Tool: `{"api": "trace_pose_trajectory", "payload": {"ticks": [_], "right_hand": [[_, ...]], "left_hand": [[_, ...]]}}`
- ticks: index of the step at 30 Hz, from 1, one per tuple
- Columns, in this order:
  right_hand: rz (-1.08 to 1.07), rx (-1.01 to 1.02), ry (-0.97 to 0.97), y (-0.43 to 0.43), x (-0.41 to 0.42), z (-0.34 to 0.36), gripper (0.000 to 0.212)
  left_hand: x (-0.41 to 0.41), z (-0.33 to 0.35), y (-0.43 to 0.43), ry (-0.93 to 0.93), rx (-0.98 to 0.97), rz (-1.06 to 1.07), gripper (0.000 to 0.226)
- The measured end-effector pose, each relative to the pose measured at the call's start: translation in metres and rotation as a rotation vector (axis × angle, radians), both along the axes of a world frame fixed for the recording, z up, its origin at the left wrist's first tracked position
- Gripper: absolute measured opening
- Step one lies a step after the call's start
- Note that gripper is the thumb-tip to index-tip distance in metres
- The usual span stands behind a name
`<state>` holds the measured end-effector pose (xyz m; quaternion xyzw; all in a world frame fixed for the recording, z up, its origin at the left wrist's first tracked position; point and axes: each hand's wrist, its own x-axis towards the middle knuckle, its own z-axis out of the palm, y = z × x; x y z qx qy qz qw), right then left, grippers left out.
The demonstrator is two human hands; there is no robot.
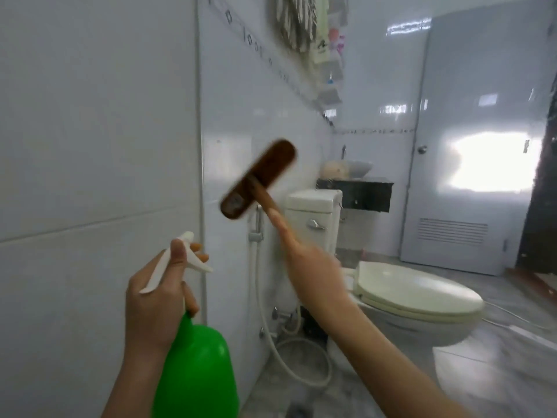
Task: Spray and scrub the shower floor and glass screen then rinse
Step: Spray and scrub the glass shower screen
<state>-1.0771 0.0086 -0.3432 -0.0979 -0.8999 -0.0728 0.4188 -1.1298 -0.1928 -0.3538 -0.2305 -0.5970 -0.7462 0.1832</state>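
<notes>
Nearest, at the bottom edge, the left hand (153, 297) is wrapped around the neck of a green spray bottle (196, 372). Its thumb lies over the white trigger head (180, 260) and its fingertips curl round the lever. The bottle is upright and held in the air close to the white tiled wall (90, 116). Just right of it, the right hand (313, 267) reaches forward and grips the wooden handle of a brown scrub brush (257, 179), with the index finger stretched straight along the handle. The brush head is raised, tilted and motion-blurred, its back toward the camera. It sits just right of a thin vertical strip (199, 116) running down the wall. Whether it touches a pane of the glass screen cannot be told. Beyond the hands, a white hose (271, 327) loops down the wall to the grey marbled floor (497, 372). A toilet (416, 294) with its lid closed stands beside the hose, and its cistern (313, 218) is against the wall. Farther back are a dark counter (361, 191) carrying a basin (358, 168), a closed grey door (470, 146), and a mop (297, 19) hanging high on the wall.
</notes>
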Motion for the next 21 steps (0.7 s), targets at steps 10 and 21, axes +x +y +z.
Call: {"api": "trace_pose_trajectory", "payload": {"ticks": [10,21], "right_hand": [[-0.072,-0.070,-0.037,0.051,0.131,-0.113,0.107],[-0.009,0.085,-0.151,0.091,0.142,-0.183,0.099]], "left_hand": [[0.011,-0.052,-0.001,-0.004,0.011,-0.071,0.049],[0.066,-0.143,0.028,0.028,-0.032,-0.039,0.030]]}}
